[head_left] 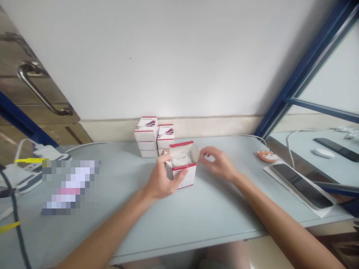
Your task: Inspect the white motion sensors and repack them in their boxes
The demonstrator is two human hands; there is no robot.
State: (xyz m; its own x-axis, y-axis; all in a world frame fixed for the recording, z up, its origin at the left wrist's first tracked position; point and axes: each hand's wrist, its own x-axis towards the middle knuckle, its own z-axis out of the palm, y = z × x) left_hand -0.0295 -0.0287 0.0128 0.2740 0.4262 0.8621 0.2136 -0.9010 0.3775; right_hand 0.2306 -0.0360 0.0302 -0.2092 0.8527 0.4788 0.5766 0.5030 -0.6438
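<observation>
An open white box with a red rim and the word DETECTOR on its front stands on the pale grey table, its top flaps raised. My left hand grips the box's left side and front corner. A white round object sits inside, partly hidden by the flaps. My right hand hovers beside the box's right flap, fingers slightly curled and holding nothing. Directly behind stand two stacks of similar closed boxes.
A smartphone on white paper and a small orange fox-shaped item lie to the right. A power strip and a pixelated object lie to the left. White cables run along the wall side.
</observation>
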